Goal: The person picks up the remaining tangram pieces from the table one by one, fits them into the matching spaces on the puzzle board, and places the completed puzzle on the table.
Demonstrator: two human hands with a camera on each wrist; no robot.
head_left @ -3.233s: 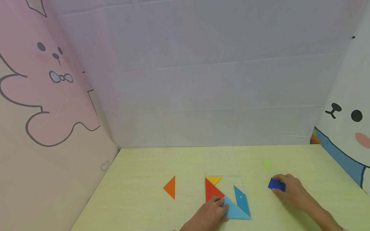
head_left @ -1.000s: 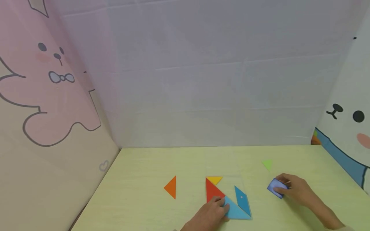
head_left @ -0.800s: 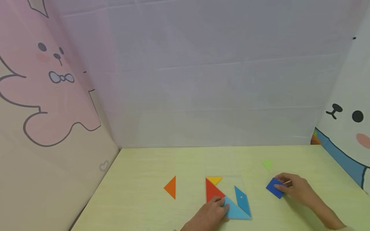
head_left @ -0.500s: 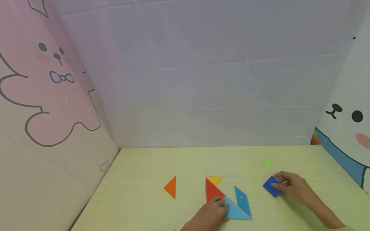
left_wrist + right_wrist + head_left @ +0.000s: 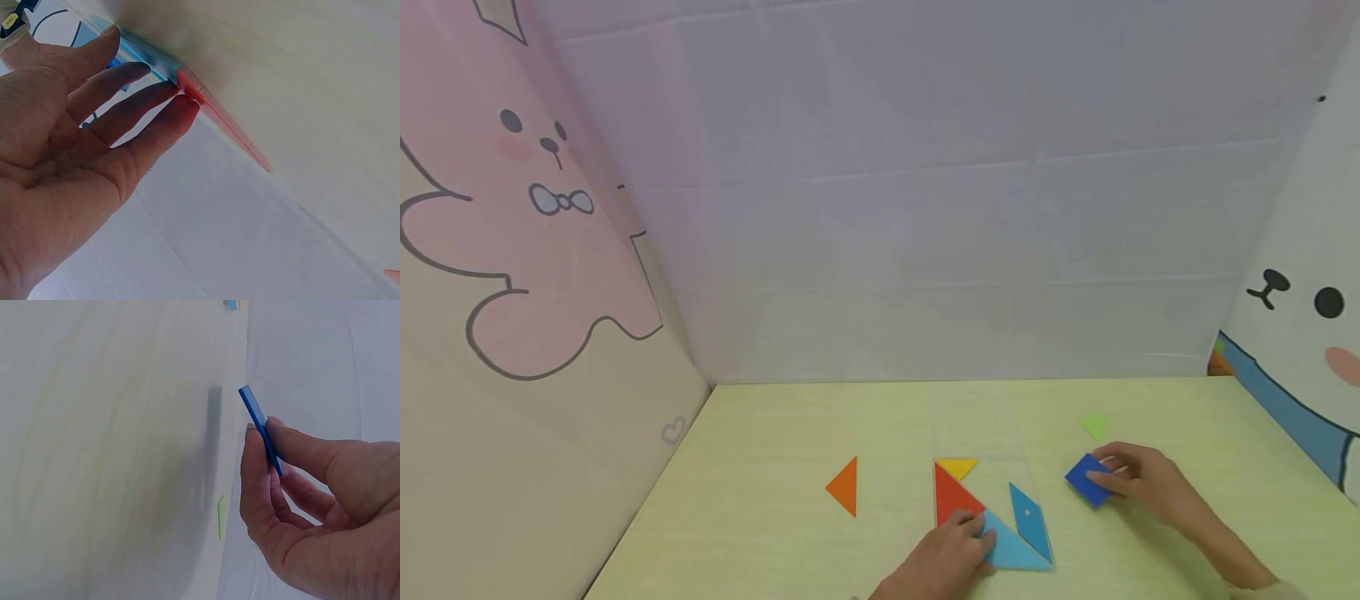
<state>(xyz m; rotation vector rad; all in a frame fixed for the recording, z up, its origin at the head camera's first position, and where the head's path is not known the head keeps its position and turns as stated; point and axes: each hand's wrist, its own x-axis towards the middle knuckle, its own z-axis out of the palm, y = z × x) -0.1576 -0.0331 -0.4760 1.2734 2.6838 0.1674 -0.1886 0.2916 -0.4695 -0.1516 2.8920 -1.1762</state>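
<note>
My right hand [image 5: 1153, 487] pinches a dark blue square tangram piece [image 5: 1082, 485] between thumb and fingers, raised over the right side of the table. The right wrist view shows the square [image 5: 255, 411] edge-on, apart from its shadow. My left hand [image 5: 938, 557] rests its fingertips on a large red triangle [image 5: 951, 494] and a large light blue triangle [image 5: 1011, 550], lying edge to edge; it covers part of both. In the left wrist view its fingers [image 5: 153, 103] are extended. Along the triangles' long sides lie a small yellow triangle [image 5: 957, 467] and a blue parallelogram [image 5: 1028, 521].
An orange triangle [image 5: 846, 487] lies alone to the left on the pale wooden table [image 5: 760, 467]. Behind the right hand is a small light green triangle [image 5: 1095, 426]. A white curtain [image 5: 925, 250] hangs at the back, with printed cloths on both sides.
The right hand has turned the blue square to a diamond position and carried it a little left, toward the other pieces. The left hand stays in place.
</note>
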